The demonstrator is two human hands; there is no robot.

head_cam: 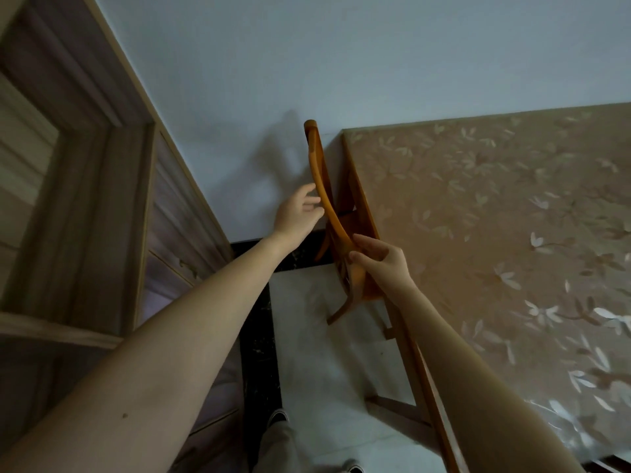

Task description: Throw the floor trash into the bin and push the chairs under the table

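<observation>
Right hand [382, 264] grips chair [322, 196] back — seat hidden beneath table [495, 233].

wooden door [61, 186] at left, pale wall [341, 56], two shoes [278, 418] on tiled floor [324, 370]

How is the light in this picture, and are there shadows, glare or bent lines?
Head view: dim light; the chair and left hand cast soft shadows on the wall; glare on the tablecloth; wide-angle lens slants the door frame.
</observation>
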